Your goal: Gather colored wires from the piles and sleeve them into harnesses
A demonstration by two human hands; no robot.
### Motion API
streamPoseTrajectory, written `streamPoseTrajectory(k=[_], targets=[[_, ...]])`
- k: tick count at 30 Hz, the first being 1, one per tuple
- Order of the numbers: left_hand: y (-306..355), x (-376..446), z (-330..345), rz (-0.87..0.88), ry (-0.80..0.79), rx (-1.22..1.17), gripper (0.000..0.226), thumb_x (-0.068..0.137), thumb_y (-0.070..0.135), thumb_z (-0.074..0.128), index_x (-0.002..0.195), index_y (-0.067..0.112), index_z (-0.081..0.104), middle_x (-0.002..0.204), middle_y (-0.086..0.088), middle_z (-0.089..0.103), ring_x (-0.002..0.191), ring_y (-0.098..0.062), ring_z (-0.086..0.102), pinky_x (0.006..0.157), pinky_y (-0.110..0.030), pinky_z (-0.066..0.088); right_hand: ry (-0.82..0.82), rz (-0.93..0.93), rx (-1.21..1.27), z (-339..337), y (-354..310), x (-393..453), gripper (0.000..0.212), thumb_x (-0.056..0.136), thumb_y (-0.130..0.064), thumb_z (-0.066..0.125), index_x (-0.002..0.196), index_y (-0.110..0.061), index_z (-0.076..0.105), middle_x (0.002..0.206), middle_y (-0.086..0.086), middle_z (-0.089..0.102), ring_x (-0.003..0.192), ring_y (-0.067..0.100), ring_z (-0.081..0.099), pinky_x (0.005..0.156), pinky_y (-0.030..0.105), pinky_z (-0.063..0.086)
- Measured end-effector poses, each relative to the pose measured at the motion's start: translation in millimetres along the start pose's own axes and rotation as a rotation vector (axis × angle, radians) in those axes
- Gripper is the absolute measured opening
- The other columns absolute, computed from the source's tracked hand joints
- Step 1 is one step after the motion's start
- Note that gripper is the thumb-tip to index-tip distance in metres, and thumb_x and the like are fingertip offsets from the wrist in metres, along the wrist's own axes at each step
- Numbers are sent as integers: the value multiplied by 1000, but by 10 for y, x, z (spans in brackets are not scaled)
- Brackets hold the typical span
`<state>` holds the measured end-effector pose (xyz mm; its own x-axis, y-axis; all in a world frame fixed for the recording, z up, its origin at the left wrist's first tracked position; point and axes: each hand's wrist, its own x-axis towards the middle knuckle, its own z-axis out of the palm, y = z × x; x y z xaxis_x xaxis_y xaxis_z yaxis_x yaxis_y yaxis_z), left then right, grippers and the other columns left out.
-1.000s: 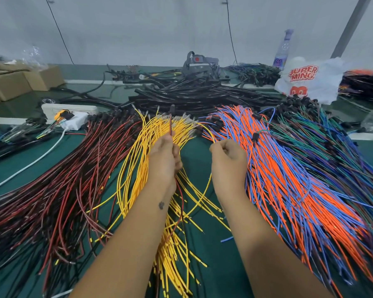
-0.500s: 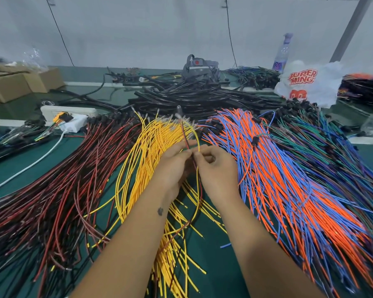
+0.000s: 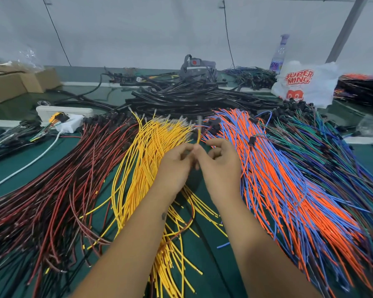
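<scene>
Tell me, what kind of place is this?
Probably a wire-harness assembly workbench in a small workshop or factory. Sorted piles of cut wires, yellow and orange and blue, cover the green table, with a heap of black sleeving behind and cardboard boxes at the side.

Even, soft, diffuse light w/ no single clear source; scene is bright, colours saturated esp. the orange-and-blue wire pile [image 3: 289, 190] and the yellow wire pile [image 3: 151, 151]. Shadows faint, just soft dark patches under the forearms on the dark green table mat [image 3: 205, 265]. Mild sheen on the glossy black tubing heap [image 3: 187, 97] near the table's far edge. Motion blur on both hands, left hand [image 3: 174, 166] & right hand [image 3: 220, 164], fingertips smeared, the pinched yellow wire tip [image 3: 199, 134] soft. Wide-angle distortion: table edges bow, grey pole [image 3: 345, 29] leans at the top-right corner. Corners slightly softer.
</scene>
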<state>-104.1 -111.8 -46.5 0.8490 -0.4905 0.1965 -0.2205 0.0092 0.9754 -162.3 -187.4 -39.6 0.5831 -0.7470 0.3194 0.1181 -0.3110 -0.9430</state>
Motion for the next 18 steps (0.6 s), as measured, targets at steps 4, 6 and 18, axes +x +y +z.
streamPoseTrajectory(k=[4,6,18], targets=[[24,-27,33,66,-83,75,27,96,18,53,82,30,72,58,7,62,47,1,47,47,-10,34,33,-7,67,-75,-21,49,20,86,-15,72,73,-25,60,51,-11,59,39,1,51,44,15,40],[33,-36,31,47,-93,57,26,98,21,52,84,31,72,58,8,63,46,-2,45,46,-13,34,39,25,111,-105,-26,57,25,88,-10,69,69,-24,61,51,-12,58,41,-4,52,42,7,38],[59,-50,22,-54,-152,27,26,101,23,46,87,18,68,48,10,38,43,-6,31,43,-19,25,-37,235,339,-183,17,157,27,93,-8,59,67,-14,65,55,-3,60,47,6,50,47,17,40]])
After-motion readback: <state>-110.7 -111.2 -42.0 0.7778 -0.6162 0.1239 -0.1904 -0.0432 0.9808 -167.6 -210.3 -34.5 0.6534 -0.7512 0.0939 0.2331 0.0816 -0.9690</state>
